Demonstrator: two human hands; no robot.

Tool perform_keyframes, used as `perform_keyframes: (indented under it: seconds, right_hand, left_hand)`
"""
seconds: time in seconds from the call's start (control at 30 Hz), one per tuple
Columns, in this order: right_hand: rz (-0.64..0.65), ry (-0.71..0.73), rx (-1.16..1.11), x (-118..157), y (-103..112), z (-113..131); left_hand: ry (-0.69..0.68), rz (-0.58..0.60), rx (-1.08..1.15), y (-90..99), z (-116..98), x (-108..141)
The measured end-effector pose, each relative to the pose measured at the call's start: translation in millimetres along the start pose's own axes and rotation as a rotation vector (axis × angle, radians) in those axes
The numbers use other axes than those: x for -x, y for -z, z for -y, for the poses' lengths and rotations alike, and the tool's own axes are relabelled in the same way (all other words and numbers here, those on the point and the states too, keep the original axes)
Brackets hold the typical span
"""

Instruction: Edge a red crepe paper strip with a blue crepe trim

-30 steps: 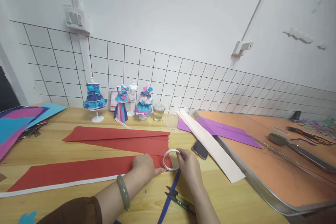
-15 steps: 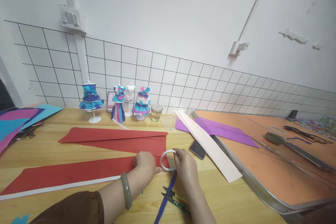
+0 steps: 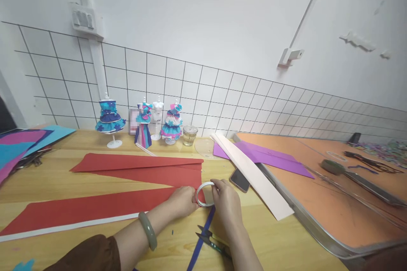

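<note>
- Red strip (image 3: 92, 208) lies on the bench (image 3: 280, 241), white band (image 3: 95, 221) along its six o'clock edge, left hand (image 3: 184, 201) near its three o'clock end.
- Right hand (image 3: 227, 201) has its grip clamped on the white roll (image 3: 201, 203), at the left's three o'clock; left grip, I can't tell.
- I'd hold the roll low, band straight.
</note>
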State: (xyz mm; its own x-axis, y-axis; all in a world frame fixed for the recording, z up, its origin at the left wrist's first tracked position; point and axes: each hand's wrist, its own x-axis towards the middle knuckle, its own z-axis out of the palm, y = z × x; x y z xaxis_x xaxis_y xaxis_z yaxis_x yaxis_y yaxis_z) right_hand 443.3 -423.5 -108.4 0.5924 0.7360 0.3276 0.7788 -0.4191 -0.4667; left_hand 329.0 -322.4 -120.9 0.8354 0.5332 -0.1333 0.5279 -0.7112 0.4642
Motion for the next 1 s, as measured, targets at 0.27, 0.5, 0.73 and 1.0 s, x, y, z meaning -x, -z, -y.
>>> perform_keyframes:
  seconds: [0.27, 0.5, 0.73, 1.0]
  right_hand:
    - [-0.037, 0.017, 0.045, -0.5, -1.5, -2.7]
    - [-0.069, 0.036, 0.061, -1.8, -1.8, -5.0]
    - [-0.074, 0.035, 0.123, -0.8, 1.0, -8.3]
    - [-0.101, 0.030, 0.231, -2.8, -0.2, -16.8]
  left_hand:
    - [0.093, 0.002, 0.030, -1.2, -0.2, -3.4]
    - [0.147, 0.062, 0.068, 2.7, -4.9, -4.2]
    - [0.179, 0.107, 0.118, 6.4, -8.8, -4.6]
    - [0.169, 0.155, 0.197, 8.6, -4.9, -4.9]
